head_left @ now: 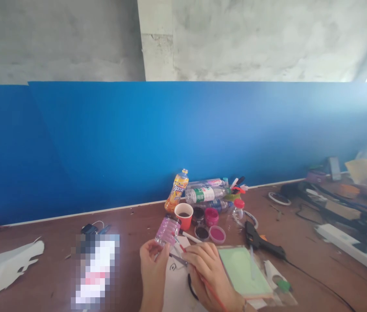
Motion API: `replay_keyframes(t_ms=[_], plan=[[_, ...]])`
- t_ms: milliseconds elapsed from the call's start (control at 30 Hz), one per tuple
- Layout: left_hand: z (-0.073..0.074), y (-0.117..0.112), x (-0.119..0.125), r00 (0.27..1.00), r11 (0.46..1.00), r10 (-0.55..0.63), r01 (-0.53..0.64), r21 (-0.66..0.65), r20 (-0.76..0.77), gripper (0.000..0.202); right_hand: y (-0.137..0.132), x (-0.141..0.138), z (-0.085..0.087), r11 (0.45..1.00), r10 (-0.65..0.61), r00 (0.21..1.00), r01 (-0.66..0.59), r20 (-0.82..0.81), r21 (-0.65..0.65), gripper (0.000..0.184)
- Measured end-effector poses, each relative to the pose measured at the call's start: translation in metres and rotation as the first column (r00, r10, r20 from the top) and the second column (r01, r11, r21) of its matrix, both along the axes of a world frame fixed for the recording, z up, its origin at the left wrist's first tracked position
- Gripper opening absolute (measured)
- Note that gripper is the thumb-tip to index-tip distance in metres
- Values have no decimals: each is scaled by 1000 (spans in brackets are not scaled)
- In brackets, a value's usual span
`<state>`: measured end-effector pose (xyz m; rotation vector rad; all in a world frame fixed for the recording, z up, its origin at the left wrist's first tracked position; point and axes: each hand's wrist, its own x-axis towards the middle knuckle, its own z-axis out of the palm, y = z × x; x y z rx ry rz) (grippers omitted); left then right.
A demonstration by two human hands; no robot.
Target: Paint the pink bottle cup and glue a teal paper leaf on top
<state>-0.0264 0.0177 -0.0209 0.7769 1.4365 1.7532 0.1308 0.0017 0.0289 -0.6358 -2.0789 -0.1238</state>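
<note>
My left hand (152, 264) pinches a small clear plastic bottle (168, 230) painted pink, holding it tilted above the brown table (40, 268). My right hand (207, 271) is closed round a thin red-handled paintbrush (199, 275), whose tip points at the bottle's lower side. A red paper cup (184, 215) with dark liquid stands just behind the bottle. Small paint pots (217, 234), one pink and others dark, sit to the right of the cup.
An orange drink bottle (177, 190) and several plastic bottles (204, 193) lie against the blue wall panel. A black glue gun (261, 242) and a green pad (243, 271) lie right of my hands. Cables and a white power strip (352, 247) fill the right side. White paper (4, 268) lies at left.
</note>
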Motion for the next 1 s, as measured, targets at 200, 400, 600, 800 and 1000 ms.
replay_keyframes(t_ms=[200, 400, 600, 800, 1000], plan=[[1, -1, 0, 1000, 1000, 3, -3, -16, 4, 37, 0, 1, 1, 1000, 4, 1000, -4, -26, -9, 32], [1, -3, 0, 996, 997, -36, 41, -65, 78, 39, -1, -1, 2, 1000, 14, 1000, -14, -3, -3, 34], [2, -2, 2, 953, 997, -59, 69, -24, 298, 41, 0, 0, -2, 1000, 25, 1000, -25, 12, -15, 29], [5, -4, 2, 824, 981, -192, 175, 82, 533, 29, -1, 1, -4, 999, 37, 998, -36, 53, -18, 24], [7, -6, -1, 746, 970, -244, 191, 151, 620, 22, -3, 1, 1, 999, 22, 998, -24, 59, 25, 24]])
